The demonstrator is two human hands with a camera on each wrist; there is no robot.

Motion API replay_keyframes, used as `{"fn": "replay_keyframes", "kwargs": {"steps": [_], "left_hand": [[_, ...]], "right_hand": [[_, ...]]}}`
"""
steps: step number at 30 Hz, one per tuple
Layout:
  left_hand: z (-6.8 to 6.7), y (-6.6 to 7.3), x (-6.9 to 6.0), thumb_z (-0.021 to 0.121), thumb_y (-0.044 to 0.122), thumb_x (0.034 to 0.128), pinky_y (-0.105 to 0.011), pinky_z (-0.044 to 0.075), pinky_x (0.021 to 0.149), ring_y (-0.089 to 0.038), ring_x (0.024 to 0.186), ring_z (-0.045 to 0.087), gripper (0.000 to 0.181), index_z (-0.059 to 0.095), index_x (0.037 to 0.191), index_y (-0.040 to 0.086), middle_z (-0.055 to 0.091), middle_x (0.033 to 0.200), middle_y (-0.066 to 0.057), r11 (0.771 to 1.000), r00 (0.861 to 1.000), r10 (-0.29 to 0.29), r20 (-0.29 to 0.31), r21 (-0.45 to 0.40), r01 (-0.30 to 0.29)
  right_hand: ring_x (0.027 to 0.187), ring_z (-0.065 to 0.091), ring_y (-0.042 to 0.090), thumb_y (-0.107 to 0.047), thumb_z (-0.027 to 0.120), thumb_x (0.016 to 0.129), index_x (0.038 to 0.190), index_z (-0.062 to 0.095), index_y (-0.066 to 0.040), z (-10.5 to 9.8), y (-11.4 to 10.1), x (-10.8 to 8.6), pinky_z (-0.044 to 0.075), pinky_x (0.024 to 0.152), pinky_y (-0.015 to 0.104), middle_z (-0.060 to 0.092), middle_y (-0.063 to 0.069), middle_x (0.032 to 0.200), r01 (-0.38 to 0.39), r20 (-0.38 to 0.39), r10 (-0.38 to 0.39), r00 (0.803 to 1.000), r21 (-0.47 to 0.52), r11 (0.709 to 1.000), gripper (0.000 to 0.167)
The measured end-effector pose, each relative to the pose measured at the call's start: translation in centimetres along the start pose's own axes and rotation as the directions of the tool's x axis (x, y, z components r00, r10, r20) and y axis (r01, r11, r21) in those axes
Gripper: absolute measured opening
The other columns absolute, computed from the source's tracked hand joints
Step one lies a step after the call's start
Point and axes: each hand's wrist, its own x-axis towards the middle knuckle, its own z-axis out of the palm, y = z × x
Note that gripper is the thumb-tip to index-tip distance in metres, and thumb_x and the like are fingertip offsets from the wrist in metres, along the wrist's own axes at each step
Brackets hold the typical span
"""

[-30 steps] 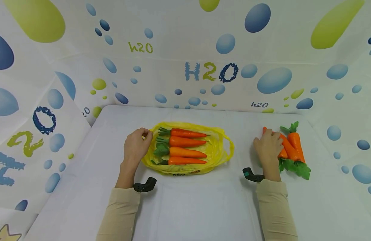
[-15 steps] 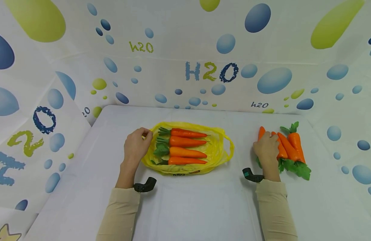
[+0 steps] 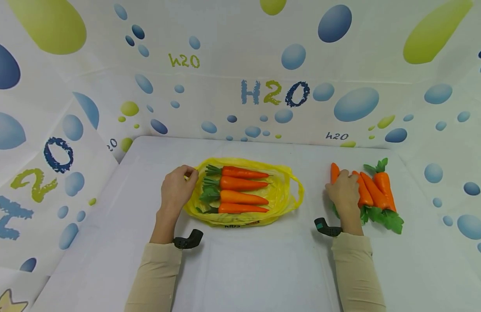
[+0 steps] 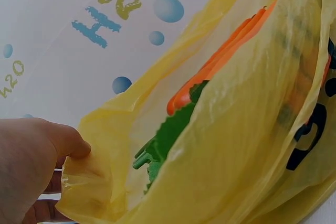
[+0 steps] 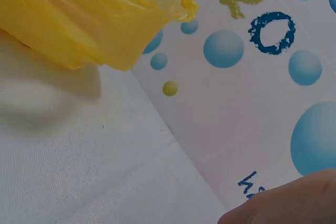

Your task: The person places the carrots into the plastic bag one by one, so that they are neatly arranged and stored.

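Observation:
A yellow plastic bag (image 3: 281, 201) lies spread on the white table in the head view, with several orange carrots (image 3: 244, 197) side by side in it, green tops leftward. At its left end my left hand (image 3: 177, 187) pinches the bag's edge; the left wrist view shows the thumb pressed on the yellow film (image 4: 100, 166). Over to the right, my right hand (image 3: 345, 190) grips a leafy-topped carrot (image 3: 334, 172), whose orange end sticks out past the fingers. Most of that carrot is hidden under the hand. Several more carrots (image 3: 374, 193) lie just right of it.
Behind the table (image 3: 263, 264) rises a white backdrop (image 3: 224, 52) with blue and green spots. The bag's handle loop (image 3: 300, 193) points toward the right hand, with bare table between them. Green leaves (image 3: 386, 219) spread at the near end of the pile.
My right hand has shifted slightly left, and the carrot under it has slid left, away from the other carrots in the pile. The left hand and the bag have stayed put.

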Motion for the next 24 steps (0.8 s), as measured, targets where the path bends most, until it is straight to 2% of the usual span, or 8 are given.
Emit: {"fn": "replay_keyframes", "kwargs": {"steps": [5, 12, 24], "left_hand": [[0.0, 0.0, 0.0, 0.055, 0.030, 0.0998, -0.035, 0.050, 0.065, -0.027, 0.077, 0.064, 0.033, 0.072, 0.110, 0.004, 0.073, 0.102, -0.015, 1.000, 1.000, 0.003, -0.004, -0.004, -0.003], [0.0, 0.0, 0.0, 0.055, 0.031, 0.0998, -0.037, 0.051, 0.066, -0.028, 0.077, 0.064, 0.033, 0.071, 0.109, 0.004, 0.073, 0.102, -0.015, 1.000, 1.000, 0.008, -0.010, -0.005, -0.008], [0.1, 0.0, 0.0, 0.054, 0.029, 0.1000, -0.038, 0.051, 0.068, -0.028, 0.078, 0.064, 0.032, 0.072, 0.108, 0.004, 0.073, 0.101, -0.015, 1.000, 1.000, 0.018, -0.015, -0.016, -0.018]], "right_hand": [[0.106, 0.043, 0.047, -0.020, 0.054, 0.093, 0.140, 0.034, 0.012, 0.1, -0.3, -0.1, 0.046, 0.093, 0.059, 0.038, 0.036, 0.128, 0.022, -0.025, -0.021, 0.999, 0.024, 0.999, 0.061], [0.112, 0.041, 0.042, -0.020, 0.054, 0.093, 0.143, 0.035, 0.010, 0.3, -1.0, 0.0, 0.044, 0.102, 0.057, 0.038, 0.032, 0.131, 0.038, -0.060, -0.035, 0.998, 0.045, 0.998, 0.061], [0.112, 0.042, 0.039, -0.022, 0.051, 0.094, 0.143, 0.038, 0.008, 0.0, -2.2, -0.6, 0.045, 0.103, 0.055, 0.040, 0.028, 0.131, 0.070, -0.124, -0.061, 0.990, 0.070, 0.995, 0.059]]}}
